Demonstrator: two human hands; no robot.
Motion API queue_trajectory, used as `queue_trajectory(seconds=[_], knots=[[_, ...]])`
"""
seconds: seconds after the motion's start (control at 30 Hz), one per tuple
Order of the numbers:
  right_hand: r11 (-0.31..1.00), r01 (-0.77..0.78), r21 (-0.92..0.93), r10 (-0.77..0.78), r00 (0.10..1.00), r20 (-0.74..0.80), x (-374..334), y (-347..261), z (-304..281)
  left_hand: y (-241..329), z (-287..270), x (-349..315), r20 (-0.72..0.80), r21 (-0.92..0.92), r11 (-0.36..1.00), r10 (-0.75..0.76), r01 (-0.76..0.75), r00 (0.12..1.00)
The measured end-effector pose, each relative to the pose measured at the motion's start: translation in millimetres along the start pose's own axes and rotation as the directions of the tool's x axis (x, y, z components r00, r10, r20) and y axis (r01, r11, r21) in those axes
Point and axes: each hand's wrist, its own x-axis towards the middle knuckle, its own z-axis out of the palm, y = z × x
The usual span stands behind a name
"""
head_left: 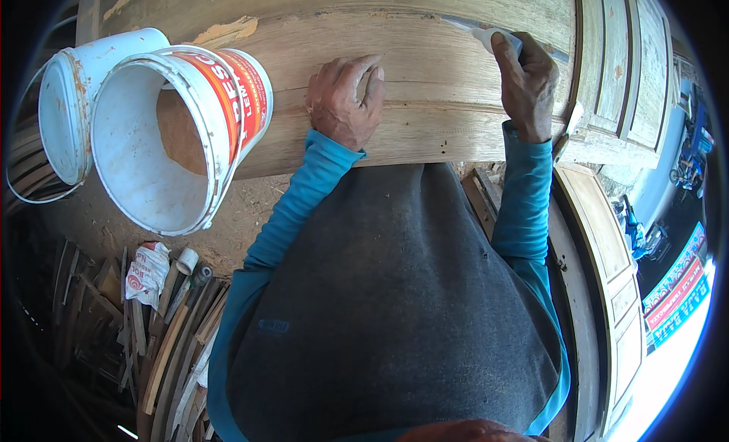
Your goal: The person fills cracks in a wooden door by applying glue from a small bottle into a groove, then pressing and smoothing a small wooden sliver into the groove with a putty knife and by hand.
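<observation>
My right hand (529,83) is closed round a small whitish squeeze bottle (493,39) with a thin nozzle. The nozzle points left along a groove near the far side of a bare wooden panel (425,74), perhaps a door; I cannot tell whether it touches the wood. To the left, my left hand (345,100) rests on the same panel, its fingers loosely bent and the thumb apart, with nothing seen in it. Orange-brown filler (228,30) is smeared on the wood beyond that hand.
Left of my left hand, a white bucket (148,149) lies on its side, brown residue inside. Another white bucket (64,112) is behind it. Wood offcuts (171,343) are piled at lower left. A panelled door (604,237) leans at the right, near a light-handled tool (571,127).
</observation>
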Motion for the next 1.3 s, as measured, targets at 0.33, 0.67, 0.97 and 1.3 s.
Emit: queue_trajectory(seconds=[0.33,0.67,0.97,1.3], knots=[[1.000,0.012,0.003,-0.012,1.000,0.004,-2,-6,-2,0,0,-1,-0.013,0.000,1.000,0.000,0.000,1.000],[0.999,0.032,-0.019,-0.032,0.999,-0.011,-2,4,-1,1,-1,0,0.002,0.005,1.000,-0.012,0.012,1.000],[1.000,0.018,-0.013,-0.018,1.000,-0.020,-3,-1,-2,2,-1,1,-0.007,0.005,1.000,0.002,-0.002,1.000],[1.000,0.014,-0.021,-0.014,0.999,-0.039,-5,8,-3,-1,1,-2,0.000,0.012,1.000,0.001,-0.001,1.000]])
